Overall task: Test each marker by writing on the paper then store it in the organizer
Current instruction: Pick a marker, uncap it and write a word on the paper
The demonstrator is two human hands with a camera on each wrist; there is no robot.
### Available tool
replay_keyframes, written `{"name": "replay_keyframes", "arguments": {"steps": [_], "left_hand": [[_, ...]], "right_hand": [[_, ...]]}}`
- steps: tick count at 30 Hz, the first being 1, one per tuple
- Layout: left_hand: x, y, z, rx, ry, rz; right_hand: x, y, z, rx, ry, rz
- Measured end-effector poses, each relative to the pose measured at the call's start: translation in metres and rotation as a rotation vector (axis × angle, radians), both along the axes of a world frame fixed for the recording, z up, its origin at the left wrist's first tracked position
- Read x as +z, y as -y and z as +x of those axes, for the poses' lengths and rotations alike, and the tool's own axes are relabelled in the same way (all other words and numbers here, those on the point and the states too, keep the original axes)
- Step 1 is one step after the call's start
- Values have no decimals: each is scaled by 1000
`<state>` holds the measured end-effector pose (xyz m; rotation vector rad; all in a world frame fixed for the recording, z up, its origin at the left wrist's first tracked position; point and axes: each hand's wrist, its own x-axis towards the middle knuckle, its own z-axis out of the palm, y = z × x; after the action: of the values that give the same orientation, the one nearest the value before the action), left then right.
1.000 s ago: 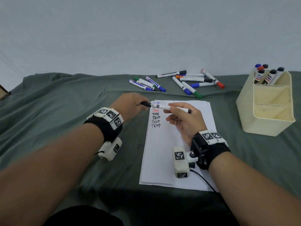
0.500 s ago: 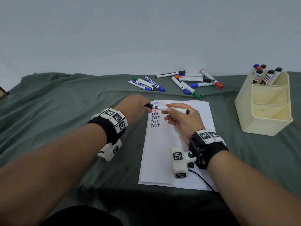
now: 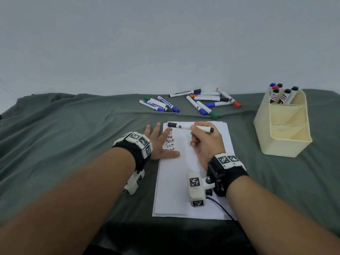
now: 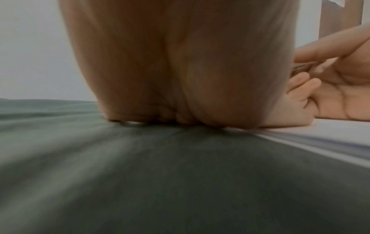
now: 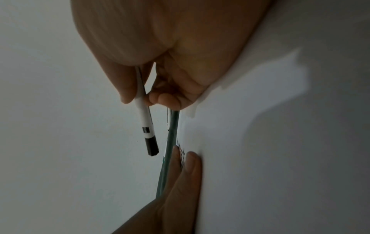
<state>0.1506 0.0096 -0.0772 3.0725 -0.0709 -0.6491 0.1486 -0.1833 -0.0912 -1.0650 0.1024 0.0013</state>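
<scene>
My right hand (image 3: 204, 140) pinches a white marker with a black cap (image 3: 184, 126) over the top of the white paper stack (image 3: 185, 181); the cap is on and the marker lies nearly level. The right wrist view shows the same marker (image 5: 147, 125) between thumb and fingers. My left hand (image 3: 158, 142) lies flat with spread fingers on the paper's left edge, beside a column of written "Test" words (image 3: 169, 140). The cream organizer (image 3: 287, 137) stands at the right with several markers (image 3: 281, 93) in its back compartment.
Several loose markers (image 3: 200, 103) lie on the green cloth (image 3: 64, 135) behind the paper, in two groups. The organizer's two front compartments look empty. A cable runs from my right wrist camera across the paper's lower right corner.
My left hand let go of the marker's cap end and dropped flat onto the paper's left edge. The marker now has its black cap on and stays in my right hand.
</scene>
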Motion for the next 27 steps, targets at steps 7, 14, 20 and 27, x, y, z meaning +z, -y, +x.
{"name": "replay_keyframes", "arguments": {"steps": [7,14,20,27], "left_hand": [[-3,-1,1,-11,25,14],[-8,-5,4,-12,15,18],[-8,-5,5,-12,23,6],[-8,-4,3,-9,50,0]], "right_hand": [[31,5,-1,-221,24,47],[144,91,37,-421,297,-476],[203,181,50,-599,374,-996],[183,211,49,-589,380,-1279]]}}
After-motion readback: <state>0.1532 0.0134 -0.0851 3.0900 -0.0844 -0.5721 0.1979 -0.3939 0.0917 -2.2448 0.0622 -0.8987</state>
